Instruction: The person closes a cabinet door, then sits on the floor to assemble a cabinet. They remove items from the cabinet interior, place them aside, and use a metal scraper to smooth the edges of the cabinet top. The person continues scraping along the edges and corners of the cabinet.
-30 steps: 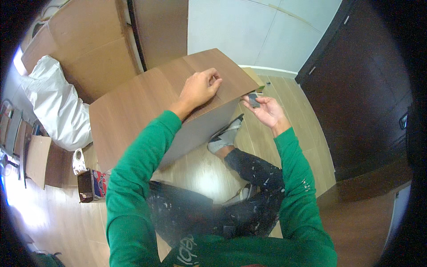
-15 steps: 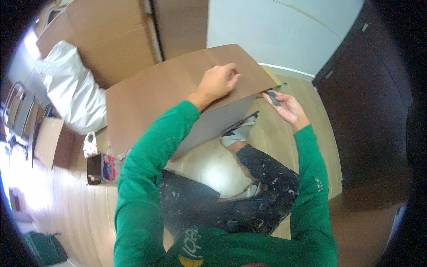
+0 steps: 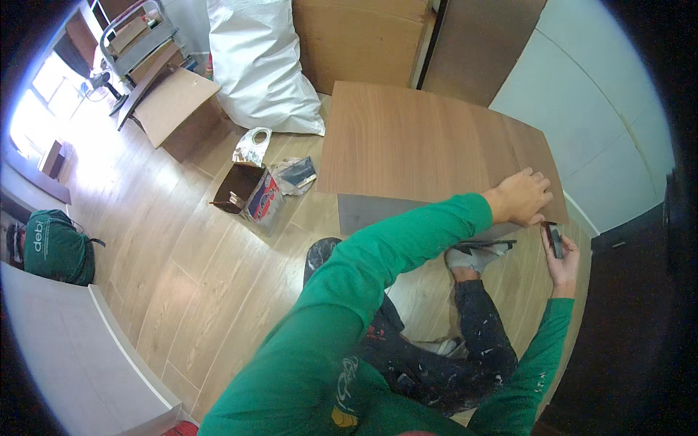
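A box-like piece of furniture with a brown wood-grain top panel [image 3: 436, 145] and grey sides stands on the floor in front of me. My left hand [image 3: 522, 198] lies on the panel close to its near right corner, fingers slightly spread and bent, gripping nothing. Just beyond that corner, my right hand [image 3: 563, 258] holds a small dark grey block [image 3: 555, 240] between thumb and fingers, up against the panel's edge. What exactly the block is, I cannot tell.
A tin bucket [image 3: 251, 200] with sticks in it stands left of the panel, beside a dirty plastic bag [image 3: 294, 174]. Behind are a white sack [image 3: 258, 65] and a large cardboard sheet [image 3: 356, 43]. A green bag [image 3: 58, 247] sits far left. My bent legs [image 3: 436, 356] are below.
The view has swung left, bringing the bucket and sack further in. My left hand has shifted along the panel toward the right corner, its fingers less curled. The right hand still holds the grey block there.
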Motion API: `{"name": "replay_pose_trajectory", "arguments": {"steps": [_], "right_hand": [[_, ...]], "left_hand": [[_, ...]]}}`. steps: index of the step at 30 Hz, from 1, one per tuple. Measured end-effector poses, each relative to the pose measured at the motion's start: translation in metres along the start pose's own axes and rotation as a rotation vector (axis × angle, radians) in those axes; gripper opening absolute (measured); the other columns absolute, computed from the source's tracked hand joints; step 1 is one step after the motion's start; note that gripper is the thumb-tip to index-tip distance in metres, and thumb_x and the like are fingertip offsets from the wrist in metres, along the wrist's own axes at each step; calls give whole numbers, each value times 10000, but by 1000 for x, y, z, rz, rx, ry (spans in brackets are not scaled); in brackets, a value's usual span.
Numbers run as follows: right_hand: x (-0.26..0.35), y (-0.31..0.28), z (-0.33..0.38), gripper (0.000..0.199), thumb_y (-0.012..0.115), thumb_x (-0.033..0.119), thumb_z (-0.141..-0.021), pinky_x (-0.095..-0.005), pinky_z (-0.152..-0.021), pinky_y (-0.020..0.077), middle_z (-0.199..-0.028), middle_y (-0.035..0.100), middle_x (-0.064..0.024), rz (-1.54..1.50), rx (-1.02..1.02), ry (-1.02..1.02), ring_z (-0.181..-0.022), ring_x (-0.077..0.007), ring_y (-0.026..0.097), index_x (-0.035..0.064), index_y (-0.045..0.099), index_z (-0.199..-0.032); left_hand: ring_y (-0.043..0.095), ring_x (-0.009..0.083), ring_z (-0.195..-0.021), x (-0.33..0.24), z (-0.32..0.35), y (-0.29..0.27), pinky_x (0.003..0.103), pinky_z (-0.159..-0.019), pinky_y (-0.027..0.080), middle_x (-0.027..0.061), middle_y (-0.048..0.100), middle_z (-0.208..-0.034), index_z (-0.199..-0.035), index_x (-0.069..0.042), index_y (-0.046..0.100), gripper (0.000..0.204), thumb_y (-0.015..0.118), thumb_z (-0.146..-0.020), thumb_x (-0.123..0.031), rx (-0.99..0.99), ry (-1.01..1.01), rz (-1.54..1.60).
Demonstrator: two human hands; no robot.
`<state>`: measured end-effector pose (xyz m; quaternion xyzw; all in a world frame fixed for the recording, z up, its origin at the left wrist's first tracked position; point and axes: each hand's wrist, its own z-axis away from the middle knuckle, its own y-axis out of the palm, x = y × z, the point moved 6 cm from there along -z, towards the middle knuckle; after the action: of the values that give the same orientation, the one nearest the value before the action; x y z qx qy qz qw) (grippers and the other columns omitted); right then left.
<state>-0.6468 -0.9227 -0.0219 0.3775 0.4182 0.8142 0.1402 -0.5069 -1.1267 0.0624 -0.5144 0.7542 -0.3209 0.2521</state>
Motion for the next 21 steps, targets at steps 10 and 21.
{"name": "replay_pose_trajectory", "arguments": {"steps": [10,21], "right_hand": [[-26,23,21,437,374,-79,-953,-580,-1220,352,-1457,435,-351,-39,3,29,-1411,-483,388,-213,377,-1369],[-48,45,27,529,413,-75,-904,-556,-1218,359,-1463,425,-351,47,161,131,-1408,-482,398,-196,348,-1415]], "left_hand": [[614,331,-1102,1,-4,1,448,-917,471,171,647,-1112,-1054,-34,689,455,687,-868,-449,-28,11,20],[617,364,-1056,7,-9,0,490,-933,479,173,649,-1073,-1040,-43,685,334,665,-890,-341,8,-20,116]]}}
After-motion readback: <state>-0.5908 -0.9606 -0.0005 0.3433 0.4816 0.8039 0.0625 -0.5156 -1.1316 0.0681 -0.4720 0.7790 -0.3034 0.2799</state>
